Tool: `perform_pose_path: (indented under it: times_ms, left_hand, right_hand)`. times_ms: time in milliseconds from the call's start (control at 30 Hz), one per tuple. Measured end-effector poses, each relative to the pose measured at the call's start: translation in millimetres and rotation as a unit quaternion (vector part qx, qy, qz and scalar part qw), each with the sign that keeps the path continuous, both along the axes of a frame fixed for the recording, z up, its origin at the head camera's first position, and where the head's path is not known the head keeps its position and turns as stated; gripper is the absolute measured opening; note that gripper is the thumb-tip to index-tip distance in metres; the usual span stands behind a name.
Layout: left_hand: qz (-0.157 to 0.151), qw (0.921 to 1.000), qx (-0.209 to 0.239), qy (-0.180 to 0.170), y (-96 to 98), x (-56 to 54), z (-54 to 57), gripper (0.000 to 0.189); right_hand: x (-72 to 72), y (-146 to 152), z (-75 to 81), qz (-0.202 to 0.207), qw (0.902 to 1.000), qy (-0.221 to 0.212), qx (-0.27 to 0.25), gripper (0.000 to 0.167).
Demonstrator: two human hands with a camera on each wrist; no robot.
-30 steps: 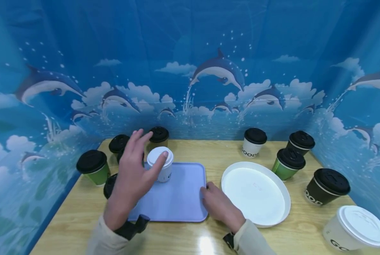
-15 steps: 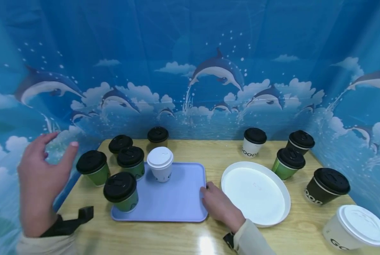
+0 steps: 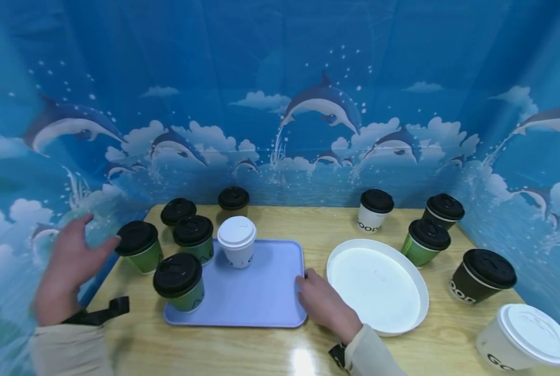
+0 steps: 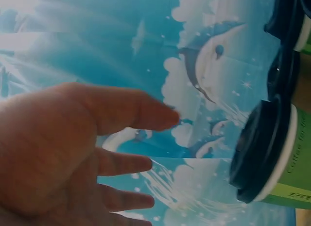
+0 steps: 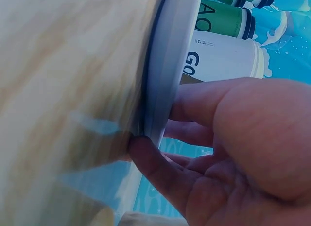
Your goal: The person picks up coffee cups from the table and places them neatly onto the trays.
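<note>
My left hand (image 3: 73, 263) is raised at the table's left edge, thumb and fingers spread with nothing between them. Its thumb is close beside a green paper cup (image 3: 144, 257) with a black lid; the left wrist view shows a gap between hand and cup (image 4: 286, 163). My right hand (image 3: 327, 305) pinches the right rim of a lavender tray (image 3: 261, 292), fingers and thumb at its edge in the right wrist view. On the tray's left part stand a white-lidded white cup (image 3: 237, 245) and two black-lidded green cups, one at the front (image 3: 183, 292), one behind (image 3: 200, 245).
Behind the tray are two more black-lidded cups, one at left (image 3: 176, 211) and a brown one (image 3: 234, 203). A round white tray (image 3: 378, 287) lies right of my right hand. Around it stand several lidded cups, including a large white tub (image 3: 520, 337). A dolphin-print curtain (image 3: 280, 104) encloses the table.
My left hand has moved from over the tray's left side out to the left, then slightly right and down towards the outer green cup. My right hand and the tray have stayed put.
</note>
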State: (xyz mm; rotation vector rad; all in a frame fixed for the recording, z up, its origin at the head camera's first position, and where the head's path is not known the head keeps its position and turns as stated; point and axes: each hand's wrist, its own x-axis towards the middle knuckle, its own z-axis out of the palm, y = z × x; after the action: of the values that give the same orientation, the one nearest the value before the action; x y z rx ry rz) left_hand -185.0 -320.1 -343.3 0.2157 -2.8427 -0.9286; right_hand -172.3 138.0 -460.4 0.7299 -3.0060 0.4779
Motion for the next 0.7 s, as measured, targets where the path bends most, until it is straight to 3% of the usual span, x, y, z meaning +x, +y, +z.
perform_pose_path:
  times_ms: [233,433,700]
  left_hand:
    - [-0.025,0.9985,-0.030,-0.038,-5.0,-9.6,-11.9,0.097]
    - [-0.023,0.9988,-0.023,-0.038,-4.2,-15.0,-18.9,0.104]
    - [-0.038,0.9973,-0.007,-0.063,-3.9,-22.8,-27.6,0.111]
  right_hand:
    - [-1.0,0,-0.9,-0.003,1.0000,-0.005,0.006,0.034]
    - [-2.3,1,-2.0,-0.004,0.9999,-0.011,0.007,0.035]
    - [-1.3,0,-0.6,-0.001,1.0000,-0.003,0.007,0.033]
